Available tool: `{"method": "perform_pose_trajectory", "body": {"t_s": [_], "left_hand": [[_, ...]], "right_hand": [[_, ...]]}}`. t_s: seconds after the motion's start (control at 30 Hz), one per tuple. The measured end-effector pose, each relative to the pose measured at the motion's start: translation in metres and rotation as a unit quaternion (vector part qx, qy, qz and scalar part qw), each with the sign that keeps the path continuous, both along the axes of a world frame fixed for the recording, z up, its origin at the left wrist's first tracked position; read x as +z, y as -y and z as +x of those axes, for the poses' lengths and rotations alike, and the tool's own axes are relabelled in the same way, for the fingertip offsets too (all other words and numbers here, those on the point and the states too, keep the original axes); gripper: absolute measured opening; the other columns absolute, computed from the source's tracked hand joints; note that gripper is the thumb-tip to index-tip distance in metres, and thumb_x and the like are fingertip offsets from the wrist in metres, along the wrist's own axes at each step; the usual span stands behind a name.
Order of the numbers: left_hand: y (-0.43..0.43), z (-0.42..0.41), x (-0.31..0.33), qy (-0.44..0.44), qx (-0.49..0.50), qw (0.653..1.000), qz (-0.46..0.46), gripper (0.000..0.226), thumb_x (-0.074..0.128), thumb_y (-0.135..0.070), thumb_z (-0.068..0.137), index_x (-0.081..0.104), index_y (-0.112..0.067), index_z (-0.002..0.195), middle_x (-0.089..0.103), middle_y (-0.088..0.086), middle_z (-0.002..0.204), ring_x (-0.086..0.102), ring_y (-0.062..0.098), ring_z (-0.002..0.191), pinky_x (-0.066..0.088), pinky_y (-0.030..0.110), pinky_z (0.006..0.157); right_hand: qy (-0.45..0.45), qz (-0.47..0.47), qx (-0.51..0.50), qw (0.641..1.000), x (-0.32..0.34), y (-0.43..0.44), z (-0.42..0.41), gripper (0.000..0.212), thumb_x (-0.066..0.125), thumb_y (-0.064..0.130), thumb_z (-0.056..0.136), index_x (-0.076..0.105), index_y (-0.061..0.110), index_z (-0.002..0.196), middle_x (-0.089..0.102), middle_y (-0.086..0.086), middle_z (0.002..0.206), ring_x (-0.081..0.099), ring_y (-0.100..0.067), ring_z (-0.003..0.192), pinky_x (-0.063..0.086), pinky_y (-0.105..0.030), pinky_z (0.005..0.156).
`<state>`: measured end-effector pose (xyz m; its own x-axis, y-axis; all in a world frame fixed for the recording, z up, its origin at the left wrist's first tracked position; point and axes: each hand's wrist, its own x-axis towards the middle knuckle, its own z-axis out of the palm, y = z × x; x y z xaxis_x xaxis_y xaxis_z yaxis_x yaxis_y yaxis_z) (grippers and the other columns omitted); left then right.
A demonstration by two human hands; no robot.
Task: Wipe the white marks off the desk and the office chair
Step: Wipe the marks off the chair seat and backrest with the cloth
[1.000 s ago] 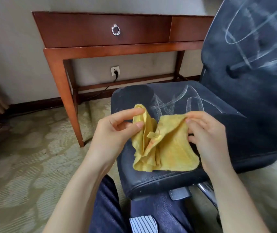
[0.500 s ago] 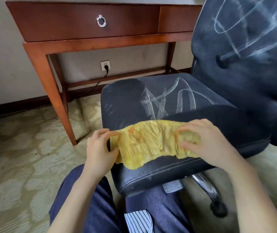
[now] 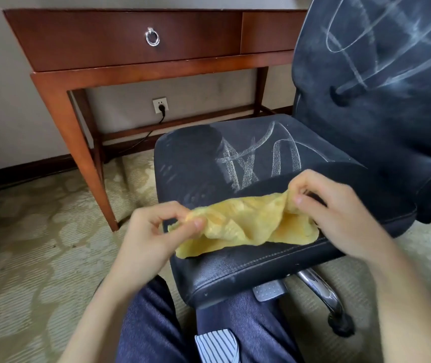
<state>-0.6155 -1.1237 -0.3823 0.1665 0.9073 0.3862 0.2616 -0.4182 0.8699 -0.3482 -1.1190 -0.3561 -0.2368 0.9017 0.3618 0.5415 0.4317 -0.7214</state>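
A yellow cloth (image 3: 240,224) hangs stretched between both hands over the front of the black office chair seat (image 3: 235,263). My left hand (image 3: 156,231) pinches its left corner. My right hand (image 3: 332,205) pinches its right end, lifted a little. White chalk marks (image 3: 259,161) cover the middle of the seat behind the cloth. More white loops (image 3: 382,40) run across the chair's backrest at the upper right. The wooden desk (image 3: 130,40) stands behind the chair against the wall; its top is out of sight.
The desk's front leg (image 3: 78,150) stands left of the chair. A wall socket (image 3: 160,105) with a black cable sits under the desk. The chair's chrome base arm and castor (image 3: 340,326) stick out at lower right. My knees are under the seat's front edge. Patterned carpet lies all around.
The bunched cloth has been pulled out wide between my hands, across the seat's front. My right hand has now lifted its end slightly and my left hand has shifted left.
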Motion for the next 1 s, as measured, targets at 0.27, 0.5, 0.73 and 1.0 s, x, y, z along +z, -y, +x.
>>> {"method": "perform_pose_trajectory", "body": {"t_s": [0.27, 0.5, 0.73, 1.0], "left_hand": [[-0.044, -0.007, 0.027, 0.141, 0.104, 0.974, -0.145, 0.023, 0.070, -0.028, 0.082, 0.069, -0.018, 0.062, 0.062, -0.002, 0.063, 0.056, 0.011, 0.059, 0.048, 0.018, 0.055], [-0.073, 0.000, -0.021, -0.047, 0.186, 0.956, -0.224, 0.025, 0.069, -0.022, 0.085, 0.065, -0.019, 0.110, 0.068, -0.003, 0.098, 0.062, 0.012, 0.081, 0.046, 0.020, 0.072], [-0.035, -0.002, -0.023, -0.271, 0.011, 0.962, -0.031, 0.022, 0.078, -0.042, 0.069, 0.069, -0.041, 0.089, 0.063, -0.023, 0.095, 0.050, 0.000, 0.096, 0.035, 0.011, 0.086], [-0.036, 0.020, 0.000, -0.096, 0.049, 0.993, -0.057, 0.015, 0.067, -0.016, 0.086, 0.067, -0.024, 0.074, 0.067, -0.008, 0.083, 0.056, 0.003, 0.074, 0.047, 0.026, 0.068]], "right_hand": [[0.037, 0.029, -0.099, 0.994, 0.026, -0.062, 0.008, 0.010, 0.055, 0.022, 0.089, 0.060, 0.027, 0.081, 0.063, 0.006, 0.073, 0.058, -0.008, 0.067, 0.041, -0.007, 0.054], [0.218, -0.043, -0.149, 0.964, -0.027, -0.111, -0.002, 0.027, 0.058, 0.025, 0.091, 0.058, 0.023, 0.118, 0.063, 0.003, 0.114, 0.055, -0.017, 0.107, 0.044, -0.042, 0.095], [0.254, -0.071, 0.032, 0.964, -0.019, -0.055, 0.021, 0.049, 0.065, 0.068, 0.059, 0.057, 0.048, 0.103, 0.055, 0.033, 0.103, 0.040, 0.013, 0.105, 0.030, -0.009, 0.085], [0.116, -0.007, -0.040, 0.992, -0.022, -0.049, 0.013, 0.010, 0.061, 0.021, 0.089, 0.066, 0.019, 0.080, 0.061, 0.008, 0.079, 0.053, -0.001, 0.082, 0.038, -0.019, 0.075]]}}
